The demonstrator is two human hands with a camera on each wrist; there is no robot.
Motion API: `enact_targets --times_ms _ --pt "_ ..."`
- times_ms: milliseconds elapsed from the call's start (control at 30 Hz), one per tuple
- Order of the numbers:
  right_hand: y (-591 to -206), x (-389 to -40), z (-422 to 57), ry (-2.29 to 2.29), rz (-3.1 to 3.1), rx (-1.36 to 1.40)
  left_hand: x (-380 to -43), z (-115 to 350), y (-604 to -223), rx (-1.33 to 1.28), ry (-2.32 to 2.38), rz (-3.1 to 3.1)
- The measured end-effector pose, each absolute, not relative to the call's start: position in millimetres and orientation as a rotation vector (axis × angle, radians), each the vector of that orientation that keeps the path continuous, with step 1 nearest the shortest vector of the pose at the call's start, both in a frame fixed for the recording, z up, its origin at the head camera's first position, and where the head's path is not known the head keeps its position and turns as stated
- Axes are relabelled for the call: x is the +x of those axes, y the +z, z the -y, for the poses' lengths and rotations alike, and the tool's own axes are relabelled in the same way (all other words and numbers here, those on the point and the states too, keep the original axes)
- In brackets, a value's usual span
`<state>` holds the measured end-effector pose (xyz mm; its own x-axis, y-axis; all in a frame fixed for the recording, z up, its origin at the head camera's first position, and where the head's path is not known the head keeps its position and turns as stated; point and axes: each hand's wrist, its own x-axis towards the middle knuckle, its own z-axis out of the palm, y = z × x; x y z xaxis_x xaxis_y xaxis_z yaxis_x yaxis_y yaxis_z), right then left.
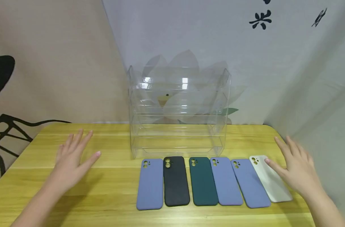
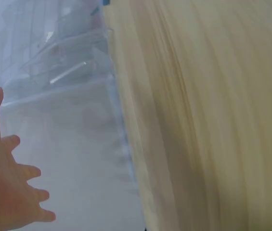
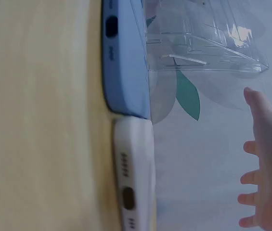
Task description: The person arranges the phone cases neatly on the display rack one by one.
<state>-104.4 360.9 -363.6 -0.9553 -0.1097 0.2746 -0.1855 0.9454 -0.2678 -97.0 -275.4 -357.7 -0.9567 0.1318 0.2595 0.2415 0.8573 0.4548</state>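
Note:
My left hand (image 1: pixel 71 160) hovers with spread fingers over the left part of the table, holding nothing. On the other side my right hand (image 1: pixel 298 167) is also spread and holds nothing; its thumb overlaps the white phone case (image 1: pixel 270 179) in the head view. Left of that case lie a purple-blue case (image 1: pixel 251 184), another purple-blue case (image 1: pixel 226 183), a dark green case (image 1: pixel 203 183), a black case (image 1: pixel 176 183) and a further purple-blue case (image 1: pixel 149 186). Behind this row stands a clear tiered acrylic rack (image 1: pixel 178 142). The right wrist view shows the white case's end (image 3: pixel 131 178) close up.
The wooden table (image 1: pixel 110 201) reaches back to a pale cloth backdrop (image 1: pixel 61 63) printed with flowers and dark characters. At the right, the cloth (image 1: pixel 331 110) hangs along the table's edge. The rack stands near the table's back edge.

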Motion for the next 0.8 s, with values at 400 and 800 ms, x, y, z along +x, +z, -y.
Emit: enact_targets --times_ms 400,800 --pt "-383 -93 -362 0.612 2.826 0.148 -123 228 -365 -0.376 -1.295 2.567" --pt "-408 -93 -357 0.744 2.913 0.116 -155 201 -386 -0.523 -1.739 2.31"
